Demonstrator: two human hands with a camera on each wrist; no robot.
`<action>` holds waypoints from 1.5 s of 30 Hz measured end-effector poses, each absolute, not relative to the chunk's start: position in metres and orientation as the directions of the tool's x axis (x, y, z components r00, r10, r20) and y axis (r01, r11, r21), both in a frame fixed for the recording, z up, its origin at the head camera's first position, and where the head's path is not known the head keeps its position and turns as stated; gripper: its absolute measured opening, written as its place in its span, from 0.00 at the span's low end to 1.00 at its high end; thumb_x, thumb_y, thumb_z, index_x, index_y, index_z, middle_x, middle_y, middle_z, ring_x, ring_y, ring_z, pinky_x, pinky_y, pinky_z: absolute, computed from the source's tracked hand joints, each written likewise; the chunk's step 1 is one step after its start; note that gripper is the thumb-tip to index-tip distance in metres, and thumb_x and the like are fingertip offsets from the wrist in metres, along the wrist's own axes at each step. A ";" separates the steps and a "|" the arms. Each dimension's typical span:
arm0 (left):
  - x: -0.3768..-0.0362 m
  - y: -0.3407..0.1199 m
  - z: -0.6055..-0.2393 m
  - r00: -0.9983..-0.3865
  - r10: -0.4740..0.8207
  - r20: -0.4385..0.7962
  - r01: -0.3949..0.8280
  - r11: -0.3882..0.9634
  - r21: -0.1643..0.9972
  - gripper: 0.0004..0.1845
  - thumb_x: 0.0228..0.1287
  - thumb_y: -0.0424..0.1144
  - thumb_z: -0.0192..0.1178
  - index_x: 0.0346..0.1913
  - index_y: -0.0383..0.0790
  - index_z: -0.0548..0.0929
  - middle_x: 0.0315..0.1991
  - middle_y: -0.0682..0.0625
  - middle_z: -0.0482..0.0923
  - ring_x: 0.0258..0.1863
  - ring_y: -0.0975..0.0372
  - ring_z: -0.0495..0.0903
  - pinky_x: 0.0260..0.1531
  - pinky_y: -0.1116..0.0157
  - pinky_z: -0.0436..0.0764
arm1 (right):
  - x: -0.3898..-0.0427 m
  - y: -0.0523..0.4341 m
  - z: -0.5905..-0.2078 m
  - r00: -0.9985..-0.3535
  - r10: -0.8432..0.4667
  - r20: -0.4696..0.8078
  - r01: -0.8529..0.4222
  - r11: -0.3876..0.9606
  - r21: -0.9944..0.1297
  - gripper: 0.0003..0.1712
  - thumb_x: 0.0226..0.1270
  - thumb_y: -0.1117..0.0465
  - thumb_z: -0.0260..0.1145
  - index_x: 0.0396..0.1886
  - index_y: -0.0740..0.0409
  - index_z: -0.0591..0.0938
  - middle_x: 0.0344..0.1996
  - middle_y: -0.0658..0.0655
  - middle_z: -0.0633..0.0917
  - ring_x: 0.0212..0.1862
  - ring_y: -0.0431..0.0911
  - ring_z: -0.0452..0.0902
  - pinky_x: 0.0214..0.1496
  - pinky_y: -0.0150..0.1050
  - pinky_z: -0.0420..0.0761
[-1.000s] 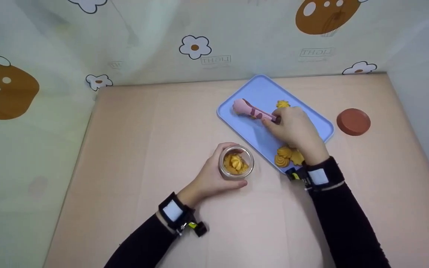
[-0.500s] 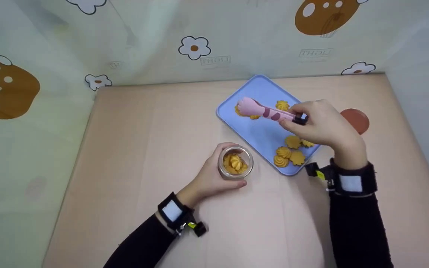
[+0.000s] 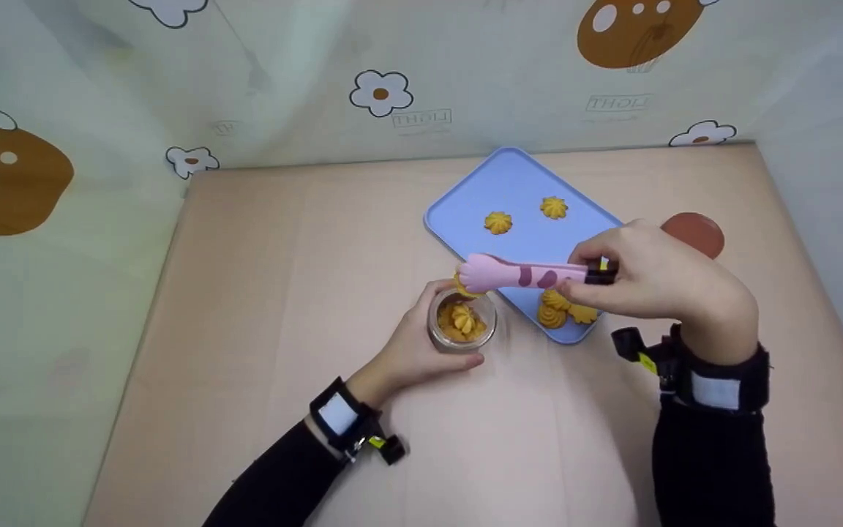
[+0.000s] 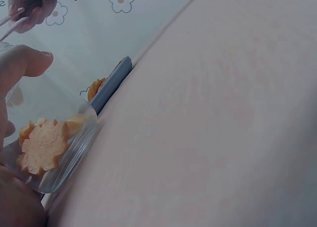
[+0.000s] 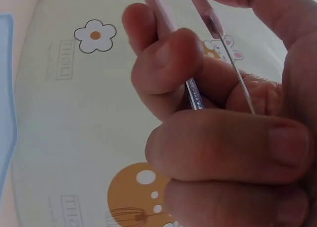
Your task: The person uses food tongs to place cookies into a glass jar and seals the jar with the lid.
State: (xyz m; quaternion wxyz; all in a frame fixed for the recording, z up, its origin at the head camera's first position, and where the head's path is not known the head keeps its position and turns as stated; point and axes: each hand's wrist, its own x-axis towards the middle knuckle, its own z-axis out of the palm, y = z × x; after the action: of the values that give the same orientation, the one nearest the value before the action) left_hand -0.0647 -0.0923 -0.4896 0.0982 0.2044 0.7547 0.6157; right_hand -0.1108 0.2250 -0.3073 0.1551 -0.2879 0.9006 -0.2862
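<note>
My left hand (image 3: 416, 351) grips a clear glass jar (image 3: 490, 335), its thumb on the near side. Piped, flower-shaped cookies (image 3: 463, 319) lie inside; in the left wrist view one cookie (image 4: 43, 147) shows its flat base through the glass. My right hand (image 3: 667, 282) holds pink paw-shaped tongs (image 3: 531, 275) by the dark end. At the tongs' tip a cookie (image 3: 459, 284) is pinched, mostly hidden behind the paw, just above the jar's far rim. The right wrist view shows fingers (image 5: 173, 59) wrapped round the tongs' arms.
A blue tray (image 3: 513, 172) lies beyond and right of the jar. Two cookies sit apart on its far half, one of them a star-shaped cookie (image 3: 554, 208); several more cookies (image 3: 553, 315) cluster at its near corner. Behind the right hand is a reddish-brown round lid (image 3: 696, 233).
My right hand lifted the tongs from the tray with a cookie between their tips and brought them toward me, over to the jar. The left hand and jar have stayed put.
</note>
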 end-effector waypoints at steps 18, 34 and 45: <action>-0.064 -0.092 -0.489 -0.892 0.439 0.104 0.174 0.123 0.977 0.53 0.48 0.39 0.88 0.76 0.46 0.67 0.67 0.53 0.80 0.64 0.60 0.80 0.70 0.55 0.79 | -0.097 0.202 -0.304 -0.751 -0.633 -0.188 -0.472 0.713 -0.518 0.11 0.69 0.48 0.77 0.31 0.48 0.90 0.19 0.39 0.79 0.23 0.37 0.73 0.26 0.35 0.72; -0.065 -0.091 -0.489 -0.890 0.439 0.121 0.178 0.091 0.980 0.53 0.47 0.37 0.88 0.75 0.47 0.68 0.67 0.53 0.81 0.64 0.59 0.81 0.67 0.55 0.81 | -0.089 0.192 -0.303 -0.752 -0.622 -0.218 -0.440 0.720 -0.536 0.08 0.67 0.54 0.74 0.27 0.46 0.87 0.18 0.40 0.78 0.21 0.36 0.72 0.25 0.34 0.73; -0.064 -0.091 -0.488 -0.896 0.433 0.102 0.159 0.098 0.982 0.53 0.47 0.37 0.88 0.75 0.47 0.68 0.67 0.53 0.81 0.64 0.58 0.81 0.70 0.55 0.79 | -0.086 0.200 -0.299 -0.768 -0.606 -0.206 -0.415 0.716 -0.561 0.08 0.69 0.50 0.76 0.31 0.45 0.88 0.21 0.40 0.80 0.23 0.36 0.74 0.27 0.35 0.74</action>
State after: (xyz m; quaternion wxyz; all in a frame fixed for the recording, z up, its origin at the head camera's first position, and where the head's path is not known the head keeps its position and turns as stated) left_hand -0.0638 -0.0909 -0.4881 0.1069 0.2020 0.7332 0.6405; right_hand -0.0861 0.2000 -0.2991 0.1915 -0.2815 0.9063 -0.2502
